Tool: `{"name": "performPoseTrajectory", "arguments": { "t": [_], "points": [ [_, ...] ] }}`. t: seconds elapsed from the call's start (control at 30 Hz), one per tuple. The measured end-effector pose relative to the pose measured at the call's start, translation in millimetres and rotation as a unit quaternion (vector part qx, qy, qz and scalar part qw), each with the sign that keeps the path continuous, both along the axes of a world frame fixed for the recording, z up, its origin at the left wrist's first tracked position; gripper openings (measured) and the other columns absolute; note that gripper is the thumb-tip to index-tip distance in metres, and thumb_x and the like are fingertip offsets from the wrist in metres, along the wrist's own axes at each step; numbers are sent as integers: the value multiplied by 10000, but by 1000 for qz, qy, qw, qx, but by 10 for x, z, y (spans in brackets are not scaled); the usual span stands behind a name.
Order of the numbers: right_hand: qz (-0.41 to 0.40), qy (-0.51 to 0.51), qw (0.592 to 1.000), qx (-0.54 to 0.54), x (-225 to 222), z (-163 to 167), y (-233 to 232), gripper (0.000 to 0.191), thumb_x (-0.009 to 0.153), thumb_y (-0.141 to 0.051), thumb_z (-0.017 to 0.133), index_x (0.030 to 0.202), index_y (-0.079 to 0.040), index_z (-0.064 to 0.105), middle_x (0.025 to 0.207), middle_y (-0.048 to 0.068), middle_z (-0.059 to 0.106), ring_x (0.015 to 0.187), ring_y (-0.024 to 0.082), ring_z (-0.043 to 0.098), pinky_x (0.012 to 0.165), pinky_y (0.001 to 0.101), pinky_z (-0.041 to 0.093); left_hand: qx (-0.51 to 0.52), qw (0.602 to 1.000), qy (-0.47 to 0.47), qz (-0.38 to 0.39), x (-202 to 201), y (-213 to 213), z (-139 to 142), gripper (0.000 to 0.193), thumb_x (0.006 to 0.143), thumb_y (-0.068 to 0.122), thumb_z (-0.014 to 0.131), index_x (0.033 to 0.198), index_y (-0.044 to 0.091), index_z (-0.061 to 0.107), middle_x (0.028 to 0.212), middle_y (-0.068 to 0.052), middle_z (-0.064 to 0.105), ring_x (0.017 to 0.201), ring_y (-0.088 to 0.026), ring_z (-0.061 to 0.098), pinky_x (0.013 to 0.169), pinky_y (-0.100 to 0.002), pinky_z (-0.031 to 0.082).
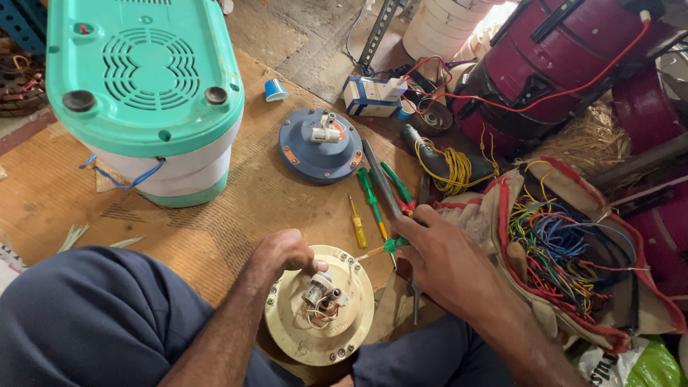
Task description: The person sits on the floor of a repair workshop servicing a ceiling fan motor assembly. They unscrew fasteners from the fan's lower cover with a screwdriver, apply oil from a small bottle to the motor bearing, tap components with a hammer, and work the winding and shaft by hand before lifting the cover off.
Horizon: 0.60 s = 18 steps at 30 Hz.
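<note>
A round cream motor housing [319,338] with a small central part and thin wires lies low in the middle, between my legs. My left hand [283,252] rests curled on its upper left rim and steadies it. My right hand [444,261] grips a green-handled screwdriver [389,245], whose tip points left toward the housing's upper right edge. Just above my right hand lie more screwdrivers: a yellow one [357,228], green ones [369,193] and a long dark tool [380,179].
A blue round motor cover [319,154] lies on the cardboard mat beyond the tools. A teal and white appliance [147,93] stands upside down at the upper left. A cloth bag of coloured wires [566,251] sits right, dark red drums [566,64] behind it.
</note>
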State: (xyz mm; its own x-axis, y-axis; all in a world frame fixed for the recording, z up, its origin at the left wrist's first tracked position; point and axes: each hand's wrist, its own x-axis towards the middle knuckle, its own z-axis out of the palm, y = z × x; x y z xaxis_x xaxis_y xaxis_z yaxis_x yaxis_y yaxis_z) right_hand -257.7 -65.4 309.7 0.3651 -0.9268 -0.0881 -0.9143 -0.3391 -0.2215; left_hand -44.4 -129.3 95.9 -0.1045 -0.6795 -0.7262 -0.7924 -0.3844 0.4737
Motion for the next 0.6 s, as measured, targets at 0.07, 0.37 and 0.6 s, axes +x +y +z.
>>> {"name": "performPoseTrajectory", "arguments": {
  "t": [0.07, 0.37, 0.6],
  "points": [
    [9, 9, 1000, 4, 7, -8, -9, 362, 823, -127, 707, 1178, -97, 641, 1013, 145, 598, 922, 407, 652, 762, 528, 508, -10, 1000, 8, -2, -7, 2, -8, 716, 633, 524, 935, 1047, -38, 776, 1083, -241, 759, 1028, -331, 739, 895, -466, 580],
    [64, 62, 996, -22, -3, -74, -104, 354, 868, -279, 730, 1109, -42, 628, 900, 194, 682, 861, 421, 679, 749, 544, 510, -27, 1000, 6, -15, -15, 14, -62, 678, 642, 513, 924, 1045, -15, 789, 1081, -244, 753, 1021, -329, 730, 900, -454, 574],
    [61, 206, 977, -13, 50, -129, -212, 271, 1056, -382, 609, 1045, -112, 605, 873, 149, 703, 837, 372, 700, 769, 515, 528, -25, 999, -18, -37, -40, -4, -94, 736, 657, 587, 891, 1054, -20, 767, 1030, -237, 756, 985, -328, 745, 869, -441, 581]
  ]
}}
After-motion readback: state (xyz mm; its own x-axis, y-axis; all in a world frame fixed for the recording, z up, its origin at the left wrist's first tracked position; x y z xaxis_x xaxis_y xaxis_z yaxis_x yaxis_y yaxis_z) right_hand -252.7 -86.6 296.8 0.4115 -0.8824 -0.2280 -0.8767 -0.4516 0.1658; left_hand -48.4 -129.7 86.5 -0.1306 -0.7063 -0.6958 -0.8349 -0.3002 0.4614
